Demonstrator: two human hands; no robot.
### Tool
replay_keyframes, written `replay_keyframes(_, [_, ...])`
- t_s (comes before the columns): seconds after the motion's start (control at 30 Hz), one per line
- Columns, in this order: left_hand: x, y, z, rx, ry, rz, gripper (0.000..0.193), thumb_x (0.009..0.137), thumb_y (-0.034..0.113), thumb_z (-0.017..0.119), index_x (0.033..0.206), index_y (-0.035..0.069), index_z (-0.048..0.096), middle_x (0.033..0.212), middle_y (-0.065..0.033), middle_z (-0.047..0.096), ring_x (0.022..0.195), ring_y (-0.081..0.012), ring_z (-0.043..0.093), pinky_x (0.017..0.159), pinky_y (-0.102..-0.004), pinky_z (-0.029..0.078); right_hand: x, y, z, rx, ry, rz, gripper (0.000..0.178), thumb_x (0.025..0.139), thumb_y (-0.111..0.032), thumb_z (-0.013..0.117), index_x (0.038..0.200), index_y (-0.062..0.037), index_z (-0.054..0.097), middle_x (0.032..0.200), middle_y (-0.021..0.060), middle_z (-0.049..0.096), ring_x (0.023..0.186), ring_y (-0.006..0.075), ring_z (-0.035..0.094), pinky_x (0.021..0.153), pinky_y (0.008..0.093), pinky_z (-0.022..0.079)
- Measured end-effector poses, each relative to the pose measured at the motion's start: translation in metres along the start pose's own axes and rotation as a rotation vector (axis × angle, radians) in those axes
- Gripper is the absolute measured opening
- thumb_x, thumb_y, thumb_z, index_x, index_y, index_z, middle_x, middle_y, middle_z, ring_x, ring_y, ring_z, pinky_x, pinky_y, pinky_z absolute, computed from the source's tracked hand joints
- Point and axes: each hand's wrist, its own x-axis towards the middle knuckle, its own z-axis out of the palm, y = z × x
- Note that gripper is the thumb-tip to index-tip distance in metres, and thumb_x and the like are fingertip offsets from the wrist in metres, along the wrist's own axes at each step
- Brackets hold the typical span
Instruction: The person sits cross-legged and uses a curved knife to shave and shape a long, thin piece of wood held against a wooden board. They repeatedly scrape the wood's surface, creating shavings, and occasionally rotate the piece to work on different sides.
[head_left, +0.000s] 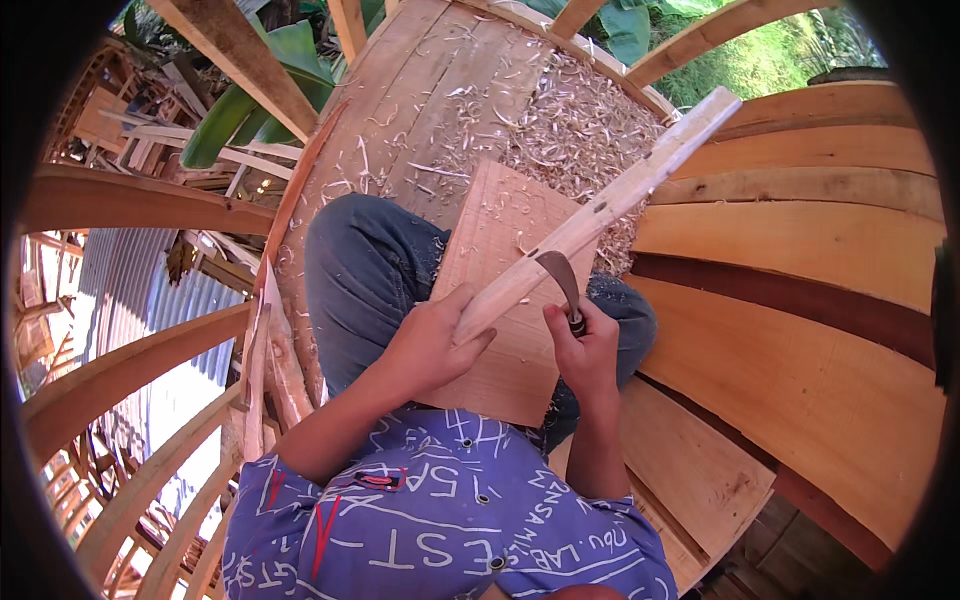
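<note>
A long pale wooden stick (610,207) with dark knots slants from my lap up to the far right. My left hand (432,338) is closed around its near end. In my right hand (585,350) is the dark handle of a small curved knife (560,275), whose hooked blade rests against or just over the stick's side; which one I cannot tell. Beneath both hands a flat reddish wooden board (500,370) lies across my crossed legs.
Curly wood shavings (570,130) cover much of the plank floor (400,130) ahead. Stacked wide boards (780,340) rise on the right. Wooden railing slats (150,200) stand at the left, with rough sticks (285,370) beside my left leg. Green leaves (290,80) hang beyond.
</note>
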Motion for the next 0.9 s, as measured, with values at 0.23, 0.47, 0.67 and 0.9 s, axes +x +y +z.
replay_keyframes(0.23, [-0.007,-0.009,-0.015,-0.027,-0.058,-0.07,0.032,0.082,0.025,0.068,0.092,-0.001,0.053,0.071,-0.026,0.059,0.071,-0.0445,0.061,0.061,-0.0441,0.047,-0.003,0.008,-0.003,-0.116,0.074,0.012,0.036,0.095,-0.026,0.054,0.075,0.0033,0.05,0.054,0.0154,0.044,0.046,0.019,0.041,0.047,0.0339,0.036])
replay_keyframes(0.47, [-0.024,-0.022,-0.039,-0.058,-0.105,-0.261,0.027,0.083,0.021,0.066,0.091,-0.002,0.052,0.069,-0.019,0.054,0.061,-0.0235,0.05,0.062,-0.0354,0.043,-0.013,0.011,0.013,-0.389,-0.05,-0.016,0.04,0.09,-0.035,0.061,0.072,-0.0004,0.054,0.059,0.0192,0.053,0.054,0.037,0.055,0.049,0.0406,0.042])
replay_keyframes(0.67, [-0.024,-0.037,-0.033,-0.025,-0.132,-0.239,0.029,0.084,0.022,0.065,0.092,-0.002,0.051,0.071,-0.0225,0.055,0.065,-0.0324,0.052,0.062,-0.0388,0.044,-0.003,0.01,0.031,-0.526,-0.003,-0.142,0.047,0.086,-0.046,0.062,0.067,-0.0033,0.056,0.058,0.0163,0.056,0.054,0.0353,0.059,0.047,0.0407,0.045])
replay_keyframes(0.9, [-0.026,-0.019,-0.03,0.046,-0.124,-0.222,0.031,0.085,0.025,0.064,0.092,-0.001,0.048,0.069,-0.0287,0.055,0.069,-0.0479,0.056,0.06,-0.0438,0.045,0.022,0.018,0.001,-0.727,0.194,-0.097,0.05,0.083,-0.052,0.063,0.068,-0.0046,0.06,0.056,0.0145,0.057,0.051,0.0324,0.059,0.045,0.0395,0.044])
